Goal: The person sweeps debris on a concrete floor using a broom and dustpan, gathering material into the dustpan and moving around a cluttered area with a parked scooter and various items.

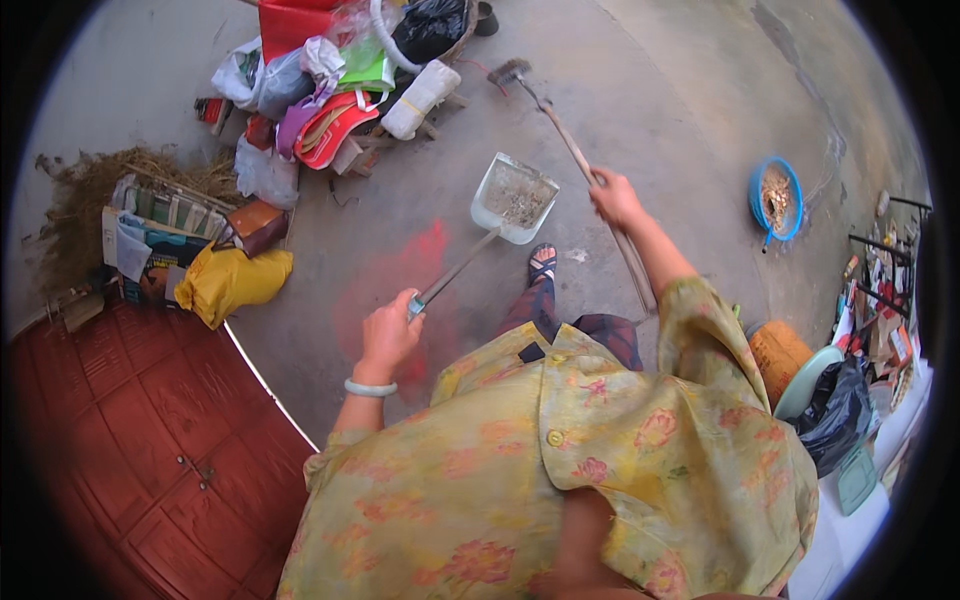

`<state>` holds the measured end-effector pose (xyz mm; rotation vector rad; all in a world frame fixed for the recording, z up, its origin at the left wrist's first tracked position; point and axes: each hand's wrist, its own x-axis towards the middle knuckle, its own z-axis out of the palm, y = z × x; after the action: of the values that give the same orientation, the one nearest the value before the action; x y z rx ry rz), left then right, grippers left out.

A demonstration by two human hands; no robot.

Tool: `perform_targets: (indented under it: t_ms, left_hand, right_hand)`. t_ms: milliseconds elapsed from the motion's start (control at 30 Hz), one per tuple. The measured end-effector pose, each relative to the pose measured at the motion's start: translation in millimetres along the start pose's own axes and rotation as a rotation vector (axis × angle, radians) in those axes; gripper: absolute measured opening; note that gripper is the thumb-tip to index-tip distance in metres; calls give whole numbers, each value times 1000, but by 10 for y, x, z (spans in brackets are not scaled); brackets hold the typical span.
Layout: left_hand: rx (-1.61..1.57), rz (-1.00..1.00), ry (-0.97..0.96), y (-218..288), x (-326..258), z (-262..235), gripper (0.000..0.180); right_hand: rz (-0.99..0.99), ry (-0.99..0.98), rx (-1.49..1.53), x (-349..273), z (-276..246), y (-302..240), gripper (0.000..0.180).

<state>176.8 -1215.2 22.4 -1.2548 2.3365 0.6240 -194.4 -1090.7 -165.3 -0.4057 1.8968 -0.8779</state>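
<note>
My left grip (390, 336) holds the dustpan (513, 233) by its handle, its pan seemingly on the floor (680, 130) before my foot (542, 263); my right grip (614, 199) clasps the broom (571, 146), bristles (511, 72) farther out.

Left of you: red door (130, 430), yellow bag (235, 282) just beyond, straw (150, 165) against the wall (110, 95). Ahead of you, a red bag (290, 28) and white bundle (422, 98). On your right: blue basin (797, 208), orange bucket (778, 355), black bag (838, 412).
</note>
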Motion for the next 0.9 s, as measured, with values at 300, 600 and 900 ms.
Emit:
perform_targets:
  t_ms: [300, 600, 900]
  left_hand:
    - [-94, -120, -7, -261, -149, 214, 38]
    - [-92, -205, -19, -210, -220, 349, 40]
    - [-93, -234, 12, 49, -98, 398, 35]
  right_hand:
    - [-91, -79, -576, 439, -227, 59, 46]
    - [285, -43, -607, -2246, -1917, 1206, 47]
    - [333, 114, -311, -3477, -2350, 1404, 48]
